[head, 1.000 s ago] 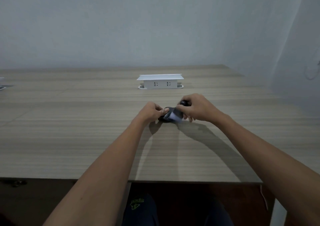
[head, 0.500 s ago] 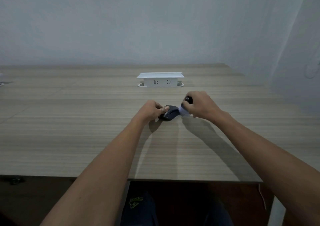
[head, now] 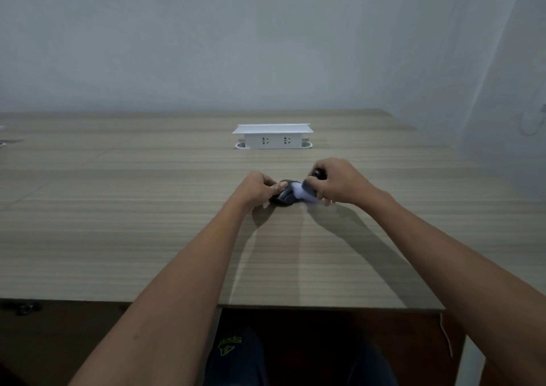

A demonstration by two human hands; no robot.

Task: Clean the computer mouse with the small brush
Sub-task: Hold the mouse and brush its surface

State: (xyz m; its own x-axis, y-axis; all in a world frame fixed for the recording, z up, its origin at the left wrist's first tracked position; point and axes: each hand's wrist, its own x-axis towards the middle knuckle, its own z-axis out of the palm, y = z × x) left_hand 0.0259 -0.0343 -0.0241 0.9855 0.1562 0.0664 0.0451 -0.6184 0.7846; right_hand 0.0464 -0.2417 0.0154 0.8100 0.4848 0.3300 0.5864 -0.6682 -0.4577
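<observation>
Mouse: I see the dark computer mouse lying on the wooden table, near the middle, between both hands.
Left hand: my left hand has its fingers curled in, thumb and fingertips pinching the mouse's left side and holding it down on the tabletop.
Right hand: my right hand is closed around the small brush; its dark rounded handle end pokes up behind the knuckles.
Brush: I see pale bristles, blurred, touching the mouse's right side.
Beyond the hands: a white socket box stands raised from the table, well apart from the mouse, with two outlets facing me.
Writing: I find no readable text on mouse, brush or socket box; a green print on the dark trousers below the table edge is too small to read.
</observation>
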